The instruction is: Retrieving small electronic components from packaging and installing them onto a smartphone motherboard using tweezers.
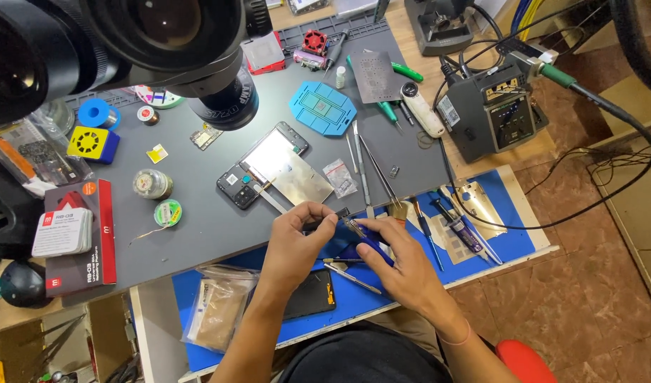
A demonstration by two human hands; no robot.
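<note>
Presently: both hands meet at the front edge of the grey mat [198,213], over the blue mat [509,245].
Left hand [297,237]: fingers curled, thumb and forefinger pinched on the dark end of a small flat part [339,215]; what kind of part it is cannot be told.
Right hand [396,259]: fingers closed round a blue-handled tool [368,248], its metal tip laid against the part.
Part location: held in the air between the two hands, just above the seam where grey mat meets blue.
Work done, as judged: the phone [261,167] lies opened near the middle of the grey mat, a bare metal plate [300,181] resting across its lower corner; disassembly appears finished.
Work left, as judged: the small part is under treatment and not yet refitted; the phone is not closed.
Materials: grey mat matt and rubbery; plate brushed and reflective; tweezers [364,170] slim, polished steel, lying right of the phone.
Other items: blue moulded jig [323,108] at the far side; solder spool [167,212] left; clear bags [219,308] at the near left corner.
</note>
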